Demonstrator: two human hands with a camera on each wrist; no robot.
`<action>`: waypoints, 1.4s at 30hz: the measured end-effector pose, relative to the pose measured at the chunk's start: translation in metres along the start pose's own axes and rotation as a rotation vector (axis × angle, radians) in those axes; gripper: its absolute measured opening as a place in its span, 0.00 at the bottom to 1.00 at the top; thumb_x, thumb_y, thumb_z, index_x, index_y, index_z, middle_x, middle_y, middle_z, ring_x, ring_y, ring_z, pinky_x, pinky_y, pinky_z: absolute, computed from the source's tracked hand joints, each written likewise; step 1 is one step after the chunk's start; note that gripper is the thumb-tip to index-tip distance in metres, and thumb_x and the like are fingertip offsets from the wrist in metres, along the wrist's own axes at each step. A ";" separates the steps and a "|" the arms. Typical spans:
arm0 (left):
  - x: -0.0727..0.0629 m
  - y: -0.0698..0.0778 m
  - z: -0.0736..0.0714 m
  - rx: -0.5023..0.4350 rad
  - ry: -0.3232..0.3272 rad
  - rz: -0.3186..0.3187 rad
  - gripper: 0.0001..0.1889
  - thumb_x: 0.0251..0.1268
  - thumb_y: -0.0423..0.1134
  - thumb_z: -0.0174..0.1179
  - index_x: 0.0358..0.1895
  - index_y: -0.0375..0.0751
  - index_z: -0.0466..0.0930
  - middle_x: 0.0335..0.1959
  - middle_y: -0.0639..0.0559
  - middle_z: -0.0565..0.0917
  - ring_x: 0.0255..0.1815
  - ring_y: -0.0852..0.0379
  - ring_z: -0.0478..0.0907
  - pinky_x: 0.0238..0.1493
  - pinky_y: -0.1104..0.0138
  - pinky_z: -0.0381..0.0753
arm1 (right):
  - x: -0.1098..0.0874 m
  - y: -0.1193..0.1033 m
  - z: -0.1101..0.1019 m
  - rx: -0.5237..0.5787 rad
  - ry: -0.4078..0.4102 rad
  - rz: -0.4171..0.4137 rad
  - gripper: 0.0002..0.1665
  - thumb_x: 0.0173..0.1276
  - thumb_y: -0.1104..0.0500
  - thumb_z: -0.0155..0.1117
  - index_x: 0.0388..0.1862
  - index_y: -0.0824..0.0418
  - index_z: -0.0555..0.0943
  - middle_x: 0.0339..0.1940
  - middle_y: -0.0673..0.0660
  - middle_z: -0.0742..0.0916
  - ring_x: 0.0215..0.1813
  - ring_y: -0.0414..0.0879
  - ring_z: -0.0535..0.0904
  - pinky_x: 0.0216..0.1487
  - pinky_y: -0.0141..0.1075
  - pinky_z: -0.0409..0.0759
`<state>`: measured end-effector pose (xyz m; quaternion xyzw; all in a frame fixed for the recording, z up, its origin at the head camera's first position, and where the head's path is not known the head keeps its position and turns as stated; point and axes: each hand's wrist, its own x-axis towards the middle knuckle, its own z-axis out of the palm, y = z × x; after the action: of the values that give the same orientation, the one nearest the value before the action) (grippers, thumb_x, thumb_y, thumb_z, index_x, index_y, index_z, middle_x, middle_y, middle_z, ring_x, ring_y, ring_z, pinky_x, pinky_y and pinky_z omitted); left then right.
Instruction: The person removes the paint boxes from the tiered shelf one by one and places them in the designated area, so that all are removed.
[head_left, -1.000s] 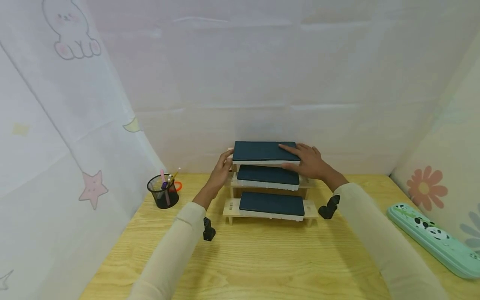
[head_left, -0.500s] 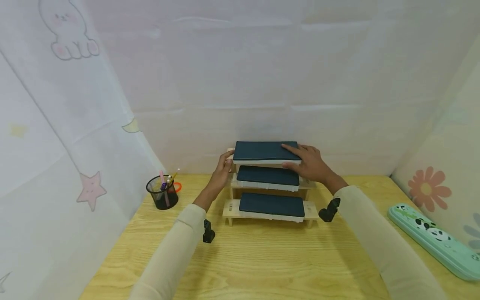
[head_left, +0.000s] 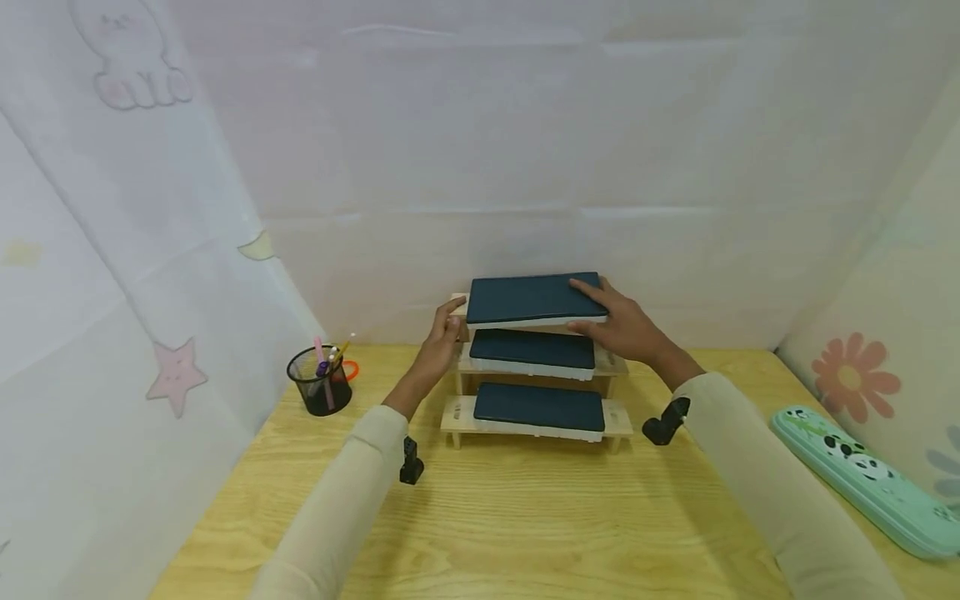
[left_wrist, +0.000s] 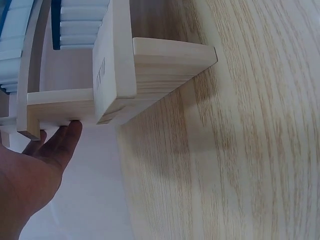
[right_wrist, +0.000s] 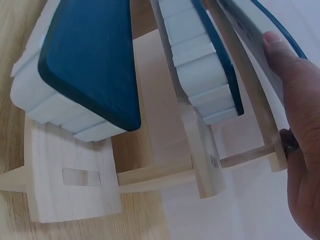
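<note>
Pale wood grain runs along the counter [head_left: 495, 517] beneath both hands, carrying a stepped rack [head_left: 617, 419] ahead of the wrists. Nearest, low between the hands, lies the bottom box [head_left: 538, 406], navy-lidded over white ribbed sides; the middle box [head_left: 531, 348] sits one step up. Farthest, at the top step, is the top box [head_left: 525, 298]. The right hand [head_left: 626, 327] grips its right end, thumb in front and a finger across the lid, and that end looks slightly raised. The left hand [head_left: 437, 348] holds the rack by the top step's left end.

The top box should handle as stiff and fairly light (contents unseen). Its smooth lid is probably slippery, so the white edges near the short ends seem the safer hold. The slim rack might shift if nudged.
</note>
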<state>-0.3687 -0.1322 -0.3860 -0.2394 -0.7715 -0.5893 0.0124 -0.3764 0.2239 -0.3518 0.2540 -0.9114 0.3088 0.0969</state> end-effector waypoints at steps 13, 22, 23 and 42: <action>-0.005 0.003 -0.003 0.046 0.007 -0.011 0.26 0.86 0.41 0.30 0.81 0.45 0.43 0.75 0.29 0.51 0.74 0.31 0.53 0.67 0.34 0.55 | -0.008 0.005 -0.002 0.115 0.106 0.043 0.46 0.62 0.37 0.73 0.77 0.32 0.63 0.83 0.60 0.48 0.63 0.66 0.77 0.48 0.54 0.81; -0.008 0.007 -0.003 0.061 0.024 -0.031 0.27 0.85 0.45 0.30 0.81 0.47 0.44 0.72 0.28 0.55 0.72 0.30 0.56 0.67 0.35 0.56 | -0.019 0.013 -0.013 0.200 0.147 0.083 0.43 0.64 0.38 0.72 0.75 0.29 0.65 0.83 0.57 0.51 0.13 0.48 0.66 0.20 0.41 0.71; -0.008 0.007 -0.003 0.063 0.026 -0.036 0.28 0.85 0.47 0.30 0.81 0.48 0.44 0.72 0.28 0.55 0.72 0.31 0.56 0.67 0.36 0.56 | -0.021 0.013 -0.015 0.201 0.151 0.087 0.43 0.64 0.39 0.72 0.75 0.29 0.65 0.82 0.57 0.51 0.13 0.47 0.63 0.20 0.41 0.70; 0.001 -0.024 -0.005 0.039 0.063 -0.008 0.27 0.85 0.51 0.31 0.81 0.58 0.46 0.72 0.31 0.55 0.71 0.31 0.56 0.64 0.34 0.56 | -0.051 0.027 -0.045 0.205 0.187 0.148 0.42 0.67 0.42 0.71 0.77 0.30 0.63 0.82 0.60 0.51 0.13 0.47 0.63 0.21 0.39 0.70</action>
<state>-0.3798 -0.1414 -0.4056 -0.2170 -0.7832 -0.5813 0.0391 -0.3460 0.2901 -0.3473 0.1648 -0.8785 0.4286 0.1317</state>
